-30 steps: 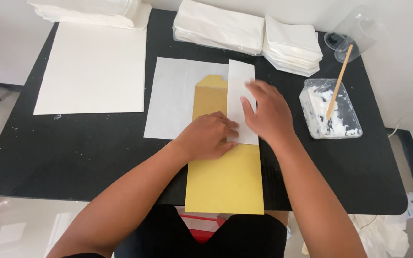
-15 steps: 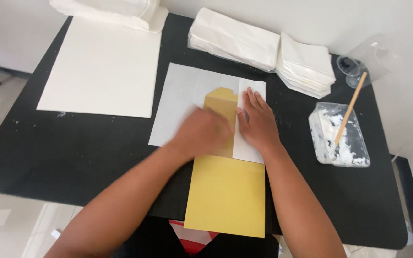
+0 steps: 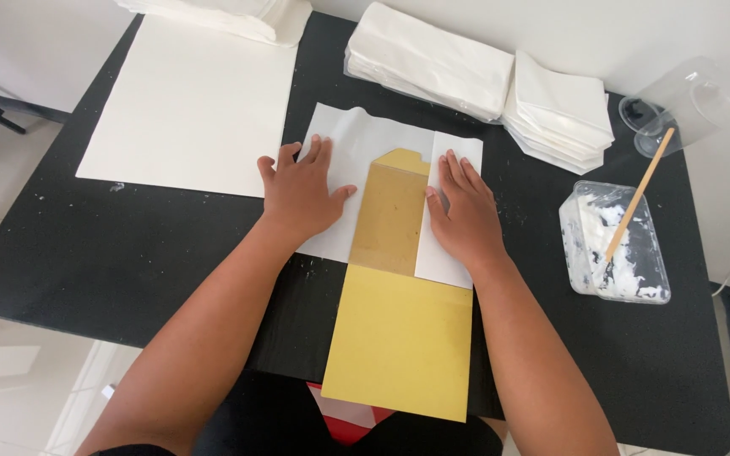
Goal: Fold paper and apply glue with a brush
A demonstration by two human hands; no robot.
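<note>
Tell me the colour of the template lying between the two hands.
Yellow, mustard-like: the card template lies over the white paper, seen in the head view.

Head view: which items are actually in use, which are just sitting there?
In use: left hand, right hand, white paper sheet, yellow card template.
Lying about: large cream sheet, folded white stacks, paste tub, wooden stick, clear cup.

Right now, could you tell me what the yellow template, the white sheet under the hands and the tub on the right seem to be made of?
The yellow template looks like stiff matte card: flat, with crisp edges. The white sheet seems thin paper; its right strip is folded over the template under the right hand. The tub looks like clear plastic, see-through and smeared with white paste, probably glue. The stick in it appears wooden.
</note>
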